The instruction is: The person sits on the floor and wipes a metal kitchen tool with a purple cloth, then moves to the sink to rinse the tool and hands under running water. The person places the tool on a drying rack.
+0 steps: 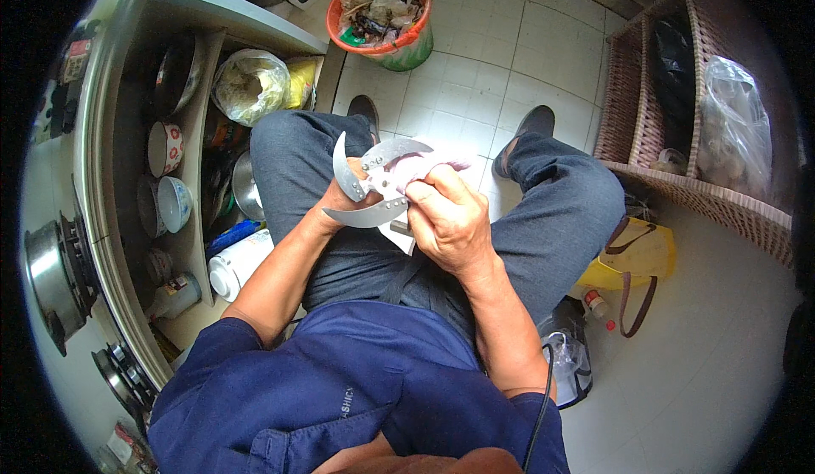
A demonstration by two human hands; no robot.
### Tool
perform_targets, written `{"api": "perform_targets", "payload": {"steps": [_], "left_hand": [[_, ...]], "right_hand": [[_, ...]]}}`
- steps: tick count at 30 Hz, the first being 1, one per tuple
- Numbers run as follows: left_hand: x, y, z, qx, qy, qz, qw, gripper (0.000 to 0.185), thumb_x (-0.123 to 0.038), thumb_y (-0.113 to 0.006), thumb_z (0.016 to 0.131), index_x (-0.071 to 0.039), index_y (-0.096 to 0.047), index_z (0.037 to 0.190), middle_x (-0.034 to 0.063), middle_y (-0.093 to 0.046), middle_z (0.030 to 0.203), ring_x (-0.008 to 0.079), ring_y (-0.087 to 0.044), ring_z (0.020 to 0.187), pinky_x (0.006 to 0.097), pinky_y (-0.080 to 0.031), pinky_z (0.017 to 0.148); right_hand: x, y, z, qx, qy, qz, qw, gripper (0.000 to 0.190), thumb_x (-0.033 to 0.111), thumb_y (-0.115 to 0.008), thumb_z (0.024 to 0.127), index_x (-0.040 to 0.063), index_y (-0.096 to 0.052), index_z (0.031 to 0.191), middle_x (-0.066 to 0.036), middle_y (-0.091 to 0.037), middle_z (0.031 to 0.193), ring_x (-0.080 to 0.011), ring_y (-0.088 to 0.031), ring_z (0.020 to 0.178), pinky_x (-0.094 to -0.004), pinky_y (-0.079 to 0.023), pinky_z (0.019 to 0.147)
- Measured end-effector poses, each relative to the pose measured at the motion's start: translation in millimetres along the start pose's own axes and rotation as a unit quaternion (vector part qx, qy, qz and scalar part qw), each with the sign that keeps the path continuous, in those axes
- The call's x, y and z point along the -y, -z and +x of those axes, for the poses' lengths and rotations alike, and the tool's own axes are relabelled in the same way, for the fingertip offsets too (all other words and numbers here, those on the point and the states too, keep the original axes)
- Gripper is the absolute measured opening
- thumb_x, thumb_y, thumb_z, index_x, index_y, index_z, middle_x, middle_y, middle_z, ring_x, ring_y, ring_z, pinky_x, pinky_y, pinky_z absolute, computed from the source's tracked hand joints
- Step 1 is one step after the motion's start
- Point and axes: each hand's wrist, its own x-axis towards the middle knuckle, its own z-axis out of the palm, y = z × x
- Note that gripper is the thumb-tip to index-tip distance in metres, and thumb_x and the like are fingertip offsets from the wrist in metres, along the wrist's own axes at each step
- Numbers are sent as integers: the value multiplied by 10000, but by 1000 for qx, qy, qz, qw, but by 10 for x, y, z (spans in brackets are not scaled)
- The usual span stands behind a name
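A metal fan impeller (368, 214) with curved, riveted blades is held over my lap, between my knees. My left hand (344, 195) grips it from behind, partly covered by the blades. A pale pinkish-white cloth (446, 160) is bunched in my right hand (449, 219), whose fingers press it against the blade area near the hub. Below the lower right blade, a small white piece (400, 239) pokes out; whether it belongs to the cloth or the impeller I cannot tell.
An orange-rimmed bin (407, 37) full of rubbish stands ahead on the tiled floor (474, 82). Open cabinet shelves on my left hold bowls (174, 204) and a white flask-like container (245, 264). To the right are a woven shelf unit (694, 184) and a yellow bag (646, 251).
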Motion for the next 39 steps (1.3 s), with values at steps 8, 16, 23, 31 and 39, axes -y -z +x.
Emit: {"api": "perform_targets", "payload": {"steps": [8, 16, 23, 31, 39], "left_hand": [[63, 39, -11, 35, -43, 134, 989, 567, -130, -744, 908, -6, -547, 1425, 114, -636, 1358, 195, -652, 1155, 337, -563, 978], [170, 136, -72, 15, 14, -17, 1000, 637, -367, -802, 874, -5, -602, 1358, 87, -698, 1236, 159, -650, 1107, 328, -519, 972], [123, 75, 7, 29, -22, 73, 997, 626, -345, -755, 917, 19, -580, 1396, 118, -690, 1273, 181, -654, 1141, 350, -520, 998], [164, 72, 29, 50, 21, 27, 998, 694, -369, -779, 900, 19, -544, 1426, 119, -669, 1313, 194, -642, 1185, 374, -505, 1038], [-47, -68, -19, -9, 36, -106, 994, 403, -67, -735, 885, -9, -611, 1264, 69, -654, 1133, 120, -678, 975, 222, -587, 763]], "right_hand": [[-39, -17, 8, -23, -1, -19, 1000, 177, 17, -705, 734, 72, -676, 899, -84, -630, 854, -294, -665, 700, -397, -553, 630], [-136, -7, -104, -103, -172, 182, 963, 208, -56, -638, 786, -25, -698, 983, -117, -630, 838, -234, -620, 664, -320, -493, 600], [-96, -7, 15, -34, -63, 144, 987, 212, -12, -703, 761, 2, -702, 972, -135, -642, 863, -285, -652, 708, -371, -525, 638], [-86, 29, -5, 13, -85, 118, 989, 200, 28, -728, 778, 63, -715, 974, -107, -642, 866, -284, -666, 704, -366, -531, 633], [-154, -74, -145, -40, -243, 254, 935, 201, 18, -732, 831, -8, -725, 1031, -76, -657, 874, -160, -648, 680, -309, -522, 641]]}}
